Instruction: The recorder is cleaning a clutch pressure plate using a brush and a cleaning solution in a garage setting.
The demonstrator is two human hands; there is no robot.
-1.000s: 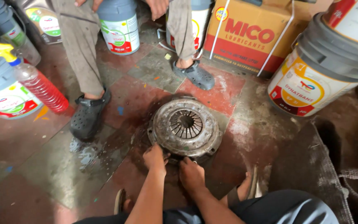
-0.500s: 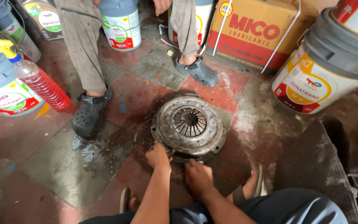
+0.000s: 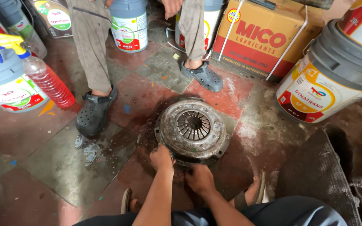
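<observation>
A round, rusty metal clutch cover with slotted spring fingers at its centre lies flat on the tiled floor. My left hand is closed on its near left rim. Beside it, my right hand rests at the near edge of the cover, fingers curled against the floor; what it grips is hidden. My feet in sandals sit on either side of my arms.
Another person stands just beyond the cover in dark clogs and grey trousers. A red spray bottle and grey pails stand left, a cardboard carton at the back, a large pail right, dark cloth lower right.
My hands have stayed on the near rim of the cover. The view has shifted slightly; the standing person's feet have not moved.
</observation>
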